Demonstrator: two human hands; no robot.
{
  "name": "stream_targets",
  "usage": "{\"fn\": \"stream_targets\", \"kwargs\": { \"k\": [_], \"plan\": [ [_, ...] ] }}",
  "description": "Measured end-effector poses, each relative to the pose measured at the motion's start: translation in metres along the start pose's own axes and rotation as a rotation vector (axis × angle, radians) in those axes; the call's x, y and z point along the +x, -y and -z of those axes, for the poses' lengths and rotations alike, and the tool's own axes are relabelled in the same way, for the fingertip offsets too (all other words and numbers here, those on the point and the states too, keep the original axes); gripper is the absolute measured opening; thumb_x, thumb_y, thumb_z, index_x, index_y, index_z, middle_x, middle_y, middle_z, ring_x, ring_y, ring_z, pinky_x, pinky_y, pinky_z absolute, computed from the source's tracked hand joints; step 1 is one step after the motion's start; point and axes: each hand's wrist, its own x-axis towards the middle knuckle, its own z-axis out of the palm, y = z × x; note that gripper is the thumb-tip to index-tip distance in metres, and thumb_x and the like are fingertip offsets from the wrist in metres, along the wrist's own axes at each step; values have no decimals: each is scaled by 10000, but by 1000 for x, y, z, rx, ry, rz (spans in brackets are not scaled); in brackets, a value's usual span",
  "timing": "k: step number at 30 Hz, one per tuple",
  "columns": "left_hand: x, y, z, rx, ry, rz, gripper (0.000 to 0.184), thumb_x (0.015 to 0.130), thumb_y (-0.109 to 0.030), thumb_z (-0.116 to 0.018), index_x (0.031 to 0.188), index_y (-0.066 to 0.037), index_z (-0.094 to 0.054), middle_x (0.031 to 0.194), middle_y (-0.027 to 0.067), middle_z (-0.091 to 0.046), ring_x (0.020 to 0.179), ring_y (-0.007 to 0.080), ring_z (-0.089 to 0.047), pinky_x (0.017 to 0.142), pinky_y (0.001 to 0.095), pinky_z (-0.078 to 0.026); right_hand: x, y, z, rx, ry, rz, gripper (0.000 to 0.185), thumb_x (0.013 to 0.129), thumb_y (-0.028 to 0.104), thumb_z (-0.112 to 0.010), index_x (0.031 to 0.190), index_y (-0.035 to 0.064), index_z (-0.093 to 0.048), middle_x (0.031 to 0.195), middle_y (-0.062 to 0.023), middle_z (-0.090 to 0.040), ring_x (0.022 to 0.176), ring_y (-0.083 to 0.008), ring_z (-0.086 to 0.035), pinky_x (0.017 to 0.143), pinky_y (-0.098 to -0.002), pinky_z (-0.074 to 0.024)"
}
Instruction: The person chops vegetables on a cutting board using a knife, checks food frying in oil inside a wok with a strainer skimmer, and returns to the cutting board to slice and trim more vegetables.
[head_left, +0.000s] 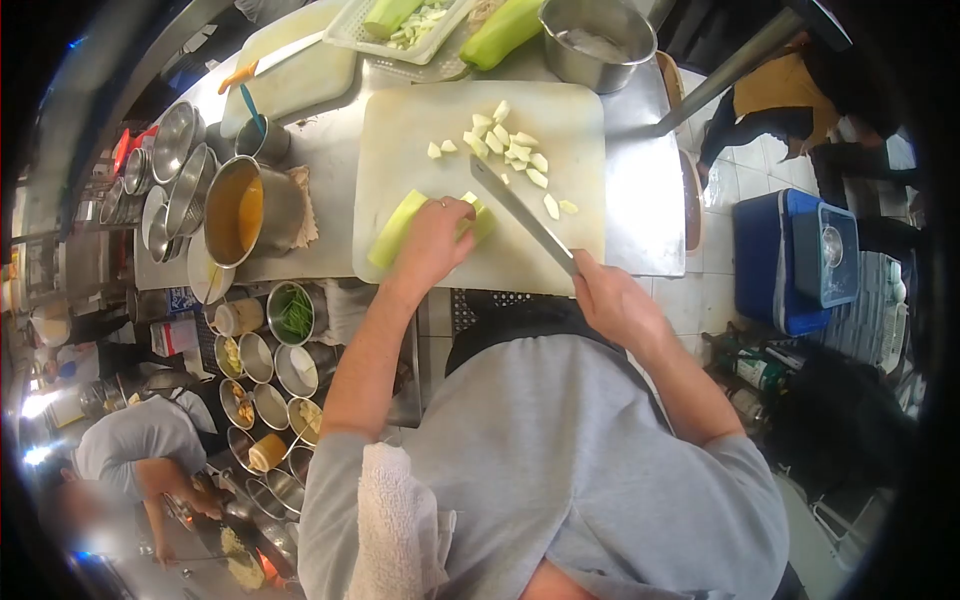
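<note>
Green gourd (397, 228) on near side of cutting board (400, 130), held under curled left hand (437, 238), likely for steadiness; right hand (618, 303) grips knife (525, 215), blade angled away; cut chunks (518, 152) sit beyond, presumably leaving working room

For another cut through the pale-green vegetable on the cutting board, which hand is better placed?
Likely the right hand: it grips the knife, its blade over the cutting board, while the left hand rests on the vegetable.
</note>
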Motion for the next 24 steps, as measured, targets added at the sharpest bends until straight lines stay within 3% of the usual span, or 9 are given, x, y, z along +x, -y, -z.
{"fn": "stream_targets", "kwargs": {
  "k": [9, 17, 24],
  "plan": [
    [17, -11, 12, 52, 192, 152, 277, 766, -64, -668, 1030, 8, -709, 1043, 185, -710, 994, 371, -652, 921, 428, -510, 18, 10, -13, -101, 139, -16, 236, 901, 7, -492, 1123, -21, -417, 716, -251, -617, 716, -461, -620, 677, -556, -479],
    [17, -4, 8, 69, 186, 136, 296, 769, -59, -669, 1054, 7, -716, 1045, 201, -707, 985, 376, -654, 928, 427, -512, 1, 29, 1, -124, 211, -94, 219, 905, 7, -480, 1109, -27, -409, 731, -257, -630, 734, -470, -632, 689, -558, -491],
    [13, -2, 10, 48, 140, 75, 227, 771, -86, -687, 981, -2, -710, 985, 186, -710, 948, 369, -649, 879, 443, -514, 42, 9, -38, -159, 107, -35, 189, 908, 19, -498, 1076, -24, -424, 683, -281, -592, 692, -483, -603, 637, -557, -467]
  ]
}}
